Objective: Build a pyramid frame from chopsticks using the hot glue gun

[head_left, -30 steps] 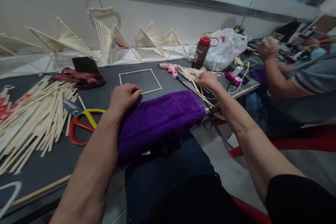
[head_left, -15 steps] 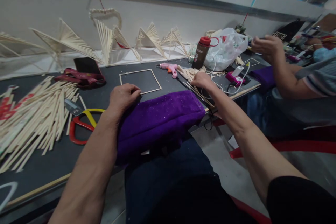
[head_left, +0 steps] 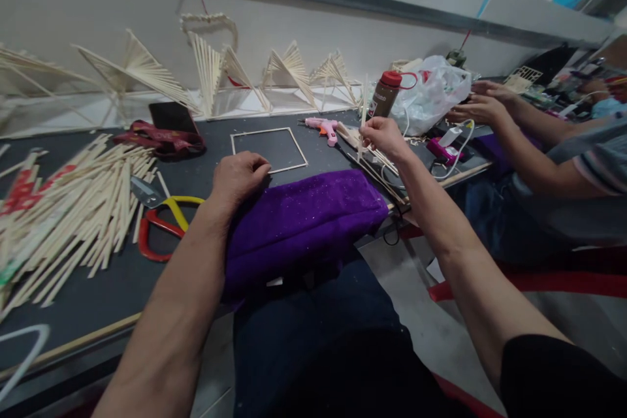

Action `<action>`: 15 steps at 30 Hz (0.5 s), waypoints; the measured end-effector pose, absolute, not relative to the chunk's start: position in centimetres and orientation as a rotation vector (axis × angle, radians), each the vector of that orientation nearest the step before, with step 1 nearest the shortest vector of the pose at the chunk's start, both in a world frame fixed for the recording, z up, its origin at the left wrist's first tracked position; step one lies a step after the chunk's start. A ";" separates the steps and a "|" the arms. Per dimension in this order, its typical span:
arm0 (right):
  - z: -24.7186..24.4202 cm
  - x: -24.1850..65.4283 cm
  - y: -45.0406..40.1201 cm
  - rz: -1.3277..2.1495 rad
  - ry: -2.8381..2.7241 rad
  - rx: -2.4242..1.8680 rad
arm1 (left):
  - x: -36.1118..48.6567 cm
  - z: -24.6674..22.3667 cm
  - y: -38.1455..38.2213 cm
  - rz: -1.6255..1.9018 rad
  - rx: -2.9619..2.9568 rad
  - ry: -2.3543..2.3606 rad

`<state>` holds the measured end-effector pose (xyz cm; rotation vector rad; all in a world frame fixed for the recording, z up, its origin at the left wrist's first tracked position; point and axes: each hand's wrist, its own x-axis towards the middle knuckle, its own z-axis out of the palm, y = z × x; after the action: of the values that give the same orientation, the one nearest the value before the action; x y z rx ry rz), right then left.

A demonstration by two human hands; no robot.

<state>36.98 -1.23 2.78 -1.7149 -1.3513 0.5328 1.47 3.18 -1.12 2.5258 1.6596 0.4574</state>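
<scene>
My right hand point(head_left: 385, 136) pinches a thin wooden stick point(head_left: 364, 101), held upright beside the pink glue gun point(head_left: 328, 128). More loose sticks lie on the table under that hand. My left hand point(head_left: 241, 176) rests at the left end of the folded purple cloth point(head_left: 304, 212), its fingers curled down; whether they hold anything is hidden. Just behind it, a square frame of sticks point(head_left: 269, 151) lies flat on the dark table point(head_left: 215, 137).
Scissors point(head_left: 161, 225) and a large pile of sticks point(head_left: 93, 209) lie at left, a phone point(head_left: 172, 117) behind. A red-capped bottle point(head_left: 385, 95) and plastic bag point(head_left: 431, 95) stand at right, near another person's hands point(head_left: 482, 104). Stick models point(head_left: 289, 72) line the wall.
My right hand has risen slightly from the loose sticks and now holds one upright. The other person's hands have come lower, towards the plastic bag. The view has shifted a little.
</scene>
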 end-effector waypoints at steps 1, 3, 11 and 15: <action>2.8 36.2 -1.1 0.563 -1.361 -1.630 | 1.5 -1.1 3.1 0.455 2.522 1.662; 2.7 34.6 -0.7 0.578 -1.398 -1.494 | 1.5 -0.9 3.0 0.441 2.519 1.658; -0.8 29.9 2.1 0.585 -1.592 -1.502 | 1.8 -0.6 2.5 0.422 2.510 1.623; -1.0 29.7 2.1 0.516 -1.666 -1.615 | 1.7 -0.9 2.6 0.462 2.527 1.605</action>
<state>29.75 2.06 -1.05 -1.6153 -1.6656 0.5156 1.75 2.63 -0.88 2.5271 1.6046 0.4624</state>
